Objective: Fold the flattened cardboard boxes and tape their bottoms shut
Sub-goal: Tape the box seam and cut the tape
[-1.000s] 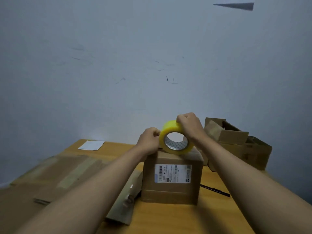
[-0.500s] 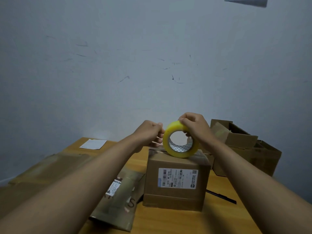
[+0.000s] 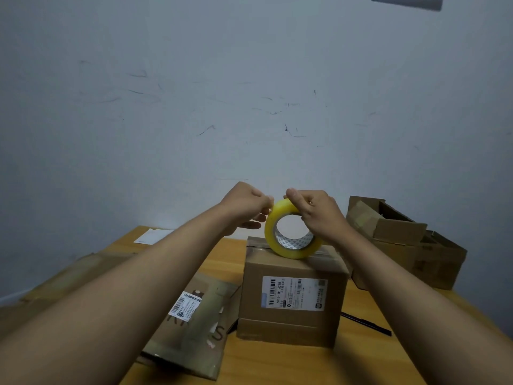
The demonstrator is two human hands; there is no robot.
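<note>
Yellow tape roll [image 3: 291, 232] | right hand [image 3: 319, 215] grips | left hand [image 3: 244, 204] pinches edge

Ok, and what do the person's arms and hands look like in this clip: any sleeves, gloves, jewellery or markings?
Both forearms are bare from the frame edge to the wrist, with no sleeve in view. The left hand and right hand are ungloved. No watch, bracelet or ring shows on the visible parts, and no tattoo or marking is apparent. The undersides of the wrists are hidden.
</note>
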